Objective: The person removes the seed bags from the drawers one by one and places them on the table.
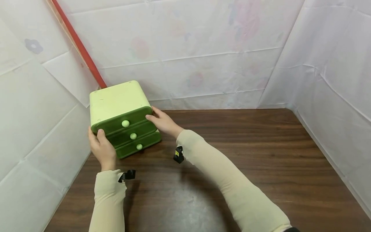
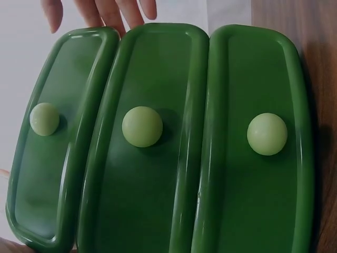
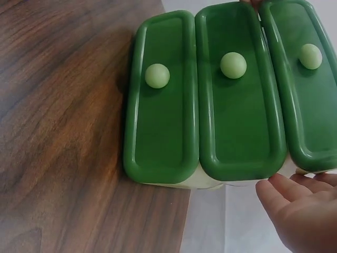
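Observation:
A small chest of drawers (image 1: 117,100), with a pale yellow-green body, stands on the dark wooden table near the back left. Its three green drawers (image 2: 152,190) are stacked, each with a round pale knob (image 3: 233,65). My left hand (image 1: 103,149) rests against the chest's left side, thumb up at the front corner. On the opposite side my right hand (image 1: 164,123) touches the upper right edge with fairly straight fingers. From the right wrist view, those fingertips (image 3: 281,184) meet the side by the upper drawers. The far sides of the chest are hidden.
Behind the chest a red strip (image 1: 79,46) slants up the wall. White patterned sheeting (image 1: 197,58) covers the back and both sides. The wood-grain table (image 1: 261,154) extends to the right and front. A black wrist camera (image 1: 178,154) sits on the right cuff.

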A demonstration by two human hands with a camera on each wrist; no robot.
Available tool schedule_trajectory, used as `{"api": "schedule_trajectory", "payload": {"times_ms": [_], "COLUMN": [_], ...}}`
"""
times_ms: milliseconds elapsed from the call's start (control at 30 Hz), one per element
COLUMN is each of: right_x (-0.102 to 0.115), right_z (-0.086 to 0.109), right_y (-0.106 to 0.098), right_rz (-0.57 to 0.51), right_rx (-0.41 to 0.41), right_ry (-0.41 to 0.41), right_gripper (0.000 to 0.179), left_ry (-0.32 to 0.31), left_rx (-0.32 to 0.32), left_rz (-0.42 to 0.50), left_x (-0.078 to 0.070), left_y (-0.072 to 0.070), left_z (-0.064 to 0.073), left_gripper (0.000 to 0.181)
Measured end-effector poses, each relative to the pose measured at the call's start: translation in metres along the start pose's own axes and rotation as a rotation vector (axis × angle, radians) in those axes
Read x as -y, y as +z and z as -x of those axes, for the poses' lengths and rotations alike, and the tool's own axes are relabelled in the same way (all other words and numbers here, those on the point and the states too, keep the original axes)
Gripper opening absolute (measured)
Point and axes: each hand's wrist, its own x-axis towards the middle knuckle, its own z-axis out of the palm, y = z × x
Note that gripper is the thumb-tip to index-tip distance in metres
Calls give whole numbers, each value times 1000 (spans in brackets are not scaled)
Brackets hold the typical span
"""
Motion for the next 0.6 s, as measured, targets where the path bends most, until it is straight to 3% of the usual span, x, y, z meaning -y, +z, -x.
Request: {"api": "schedule_trajectory", "payload": {"times_ms": [133,400,600], "right_x": [-2,-6,-10], "right_z": [1,4,7], "right_y": [-1,-4,-9], "right_rz": [-7,-2,13], "right_rx": [17,47,59], "right_ry": [-6,-33,-52], "right_gripper": [66,68,70], "left_ry": [34,54,85], "left_rx": [-20,5,0], "left_rz": [12,43,67], "left_x": [1,4,6], "left_y": [3,5,9], "left_z": [1,3,5], "left_gripper": [46,52,47]}}
